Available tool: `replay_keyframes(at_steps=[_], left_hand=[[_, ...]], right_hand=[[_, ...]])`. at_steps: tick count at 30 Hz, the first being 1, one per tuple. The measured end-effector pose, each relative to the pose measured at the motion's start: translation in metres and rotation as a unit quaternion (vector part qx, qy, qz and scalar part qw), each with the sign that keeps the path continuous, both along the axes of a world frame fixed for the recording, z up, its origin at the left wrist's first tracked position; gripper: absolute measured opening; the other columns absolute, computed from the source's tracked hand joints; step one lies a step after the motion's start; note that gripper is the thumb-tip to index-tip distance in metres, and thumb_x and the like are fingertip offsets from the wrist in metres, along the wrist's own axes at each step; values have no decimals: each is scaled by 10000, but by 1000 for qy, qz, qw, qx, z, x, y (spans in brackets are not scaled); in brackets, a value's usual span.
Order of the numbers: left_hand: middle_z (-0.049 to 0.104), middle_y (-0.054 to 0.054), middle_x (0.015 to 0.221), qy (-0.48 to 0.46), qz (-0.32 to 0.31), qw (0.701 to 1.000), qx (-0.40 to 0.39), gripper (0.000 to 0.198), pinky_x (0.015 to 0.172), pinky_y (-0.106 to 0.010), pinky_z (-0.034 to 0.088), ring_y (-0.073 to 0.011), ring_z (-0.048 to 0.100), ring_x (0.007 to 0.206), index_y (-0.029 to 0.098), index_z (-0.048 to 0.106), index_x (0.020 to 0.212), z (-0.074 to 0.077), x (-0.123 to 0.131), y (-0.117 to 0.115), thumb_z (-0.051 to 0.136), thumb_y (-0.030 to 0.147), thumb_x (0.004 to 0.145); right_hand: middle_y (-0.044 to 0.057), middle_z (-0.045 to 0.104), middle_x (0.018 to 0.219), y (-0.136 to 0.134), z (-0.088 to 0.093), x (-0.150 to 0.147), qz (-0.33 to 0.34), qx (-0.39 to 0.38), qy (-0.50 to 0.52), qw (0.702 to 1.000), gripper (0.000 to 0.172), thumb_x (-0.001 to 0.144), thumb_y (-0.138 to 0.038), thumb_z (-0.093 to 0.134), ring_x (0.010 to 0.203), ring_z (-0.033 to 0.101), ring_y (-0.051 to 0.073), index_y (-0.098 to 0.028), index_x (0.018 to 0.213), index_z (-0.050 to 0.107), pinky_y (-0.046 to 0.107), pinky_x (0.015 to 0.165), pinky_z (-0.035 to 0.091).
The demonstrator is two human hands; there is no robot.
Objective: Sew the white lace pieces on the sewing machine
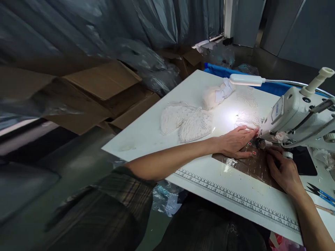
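Observation:
My left hand [237, 142] lies flat beside the needle area of a white sewing machine [285, 113], its fingers stretched and the thumb apart. Its fingertips touch the near edge of a white lace piece [248, 119] by the machine head. On the other side of the needle, my right hand [285, 170] is bent, with thumb and fingers drawn together. Its fingertips are partly hidden by the machine, and what they pinch cannot be made out. Under both hands is a brown, shiny plate [243, 164] set on the white table.
White lace pieces [187, 120] and a pale bundle [211, 97] lie on the table [146, 139]. A lamp [247, 80] shines from above. Blue-handled thread snips [323, 195] rest at the right. A printed ruler [235, 198] follows the front edge. Open cardboard boxes [102, 82] stand at left.

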State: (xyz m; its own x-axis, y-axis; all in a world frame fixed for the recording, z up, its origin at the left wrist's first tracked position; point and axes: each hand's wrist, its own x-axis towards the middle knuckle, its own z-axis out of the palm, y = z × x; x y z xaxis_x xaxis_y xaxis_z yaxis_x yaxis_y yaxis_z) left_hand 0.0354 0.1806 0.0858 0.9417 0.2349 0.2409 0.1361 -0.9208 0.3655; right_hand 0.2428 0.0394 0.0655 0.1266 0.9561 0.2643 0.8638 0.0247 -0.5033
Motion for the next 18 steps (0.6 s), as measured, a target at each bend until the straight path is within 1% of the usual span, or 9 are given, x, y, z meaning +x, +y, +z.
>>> replay_keyframes(at_steps=[2, 4, 6, 9, 11, 13, 14, 16, 18], left_hand=[[466, -236, 1449, 18, 13, 1000, 10, 758, 1192, -450, 222, -295, 404, 1386, 16, 232, 1472, 2, 1, -1, 483, 492, 939], [442, -232, 1473, 34, 33, 998, 36, 789, 1191, -453, 235, -303, 380, 1404, 16, 243, 1478, 3, 0, -4, 492, 525, 929], [393, -237, 1509, 42, 66, 994, 81, 781, 1182, -466, 247, -320, 339, 1429, 14, 249, 1485, 1, -4, -8, 473, 532, 944], [424, -230, 1489, 43, 93, 983, 155, 688, 1150, -491, 281, -336, 392, 1387, 46, 377, 1423, 1, -19, -15, 482, 542, 959], [440, -230, 1474, 49, 131, 975, 175, 630, 1093, -491, 341, -332, 451, 1322, 72, 442, 1363, 4, -36, -20, 479, 559, 965], [500, -221, 1406, 59, 206, 962, 169, 552, 1010, -468, 405, -316, 516, 1214, 93, 506, 1267, 10, -57, -24, 466, 558, 972], [548, -207, 1335, 62, 254, 952, 159, 506, 965, -453, 429, -304, 543, 1143, 104, 537, 1199, 14, -68, -24, 464, 551, 975], [608, -159, 1152, 63, 353, 924, 129, 426, 888, -427, 456, -281, 562, 1022, 126, 567, 1068, 20, -90, -22, 468, 530, 975], [602, -121, 1047, 55, 436, 894, 87, 368, 841, -405, 469, -262, 560, 951, 142, 561, 992, 23, -109, -19, 495, 504, 966]], right_hand=[[139, 649, 1159, -2, -6, 3, 14, 24, -31, 999, 413, 911, -444, 438, 961, 676, 271, -210, 1131, 697, 434, 847, 558], [153, 660, 1123, -2, -13, 7, 34, 66, -73, 995, 433, 921, -447, 413, 981, 669, 300, -195, 1125, 701, 457, 833, 562], [154, 677, 1077, 0, -21, 12, 69, 93, -110, 987, 437, 926, -449, 398, 961, 663, 319, -192, 1105, 704, 463, 781, 570], [155, 691, 1026, 4, -30, 17, 83, 116, -156, 977, 424, 931, -422, 381, 879, 660, 324, -192, 1083, 702, 477, 731, 562], [155, 689, 1037, 5, -33, 19, 93, 121, -183, 971, 409, 938, -393, 377, 870, 659, 319, -185, 1110, 684, 479, 743, 556], [144, 688, 1040, 5, -36, 19, 111, 137, -203, 963, 387, 943, -368, 378, 863, 661, 303, -183, 1133, 660, 460, 754, 554], [135, 688, 1042, 5, -37, 20, 118, 144, -211, 960, 371, 944, -357, 381, 867, 664, 293, -188, 1138, 649, 445, 759, 555], [122, 686, 1054, 6, -40, 20, 126, 149, -223, 955, 346, 945, -342, 386, 892, 667, 280, -198, 1139, 635, 419, 763, 557], [119, 683, 1059, 6, -42, 20, 125, 142, -229, 955, 349, 947, -342, 386, 895, 667, 275, -195, 1155, 625, 410, 750, 559]])
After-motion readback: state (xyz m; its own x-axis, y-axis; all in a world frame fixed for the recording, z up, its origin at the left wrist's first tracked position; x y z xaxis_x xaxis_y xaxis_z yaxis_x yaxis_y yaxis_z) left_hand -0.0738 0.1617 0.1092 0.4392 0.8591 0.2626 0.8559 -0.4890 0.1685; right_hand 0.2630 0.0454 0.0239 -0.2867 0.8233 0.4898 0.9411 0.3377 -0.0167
